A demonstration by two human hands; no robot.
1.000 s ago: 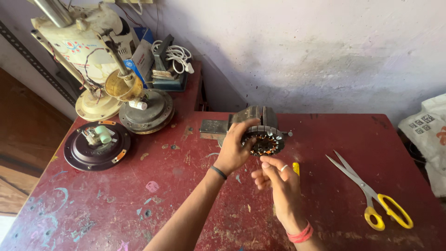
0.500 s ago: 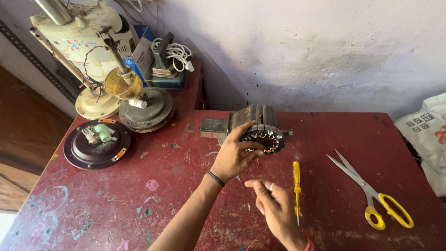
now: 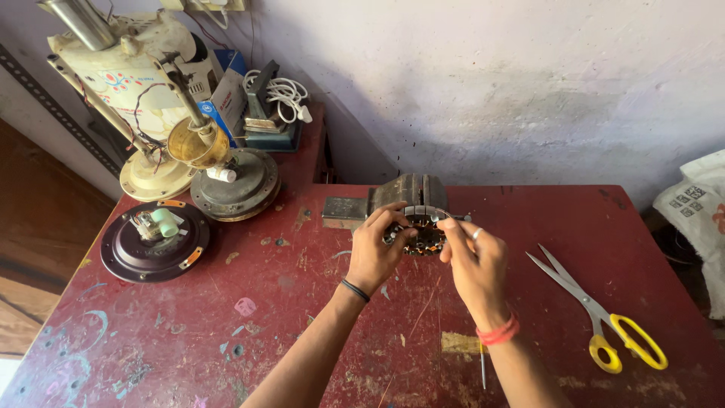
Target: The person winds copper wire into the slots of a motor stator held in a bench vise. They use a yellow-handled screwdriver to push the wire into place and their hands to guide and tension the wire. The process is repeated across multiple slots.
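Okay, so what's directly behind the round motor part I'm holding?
A grey metal vise sits behind the stator, against the wall. Both hands, left and right, cover the stator's sides, hiding whether the vise clamps it.

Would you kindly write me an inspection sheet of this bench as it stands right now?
Surface: red table, scratched, flecked with paint.
Job's things: round motor stator with copper windings, at a grey bench vise.
Clutter: yellow-handled scissors; yellow screwdriver, mostly hidden by the right forearm; dark round fan cover; dismantled fan motors.
Grippers: left hand and right hand both grip the stator.
Cables: white coiled cord by the wall.
Surroundings: pale plaster wall; white sack at right.
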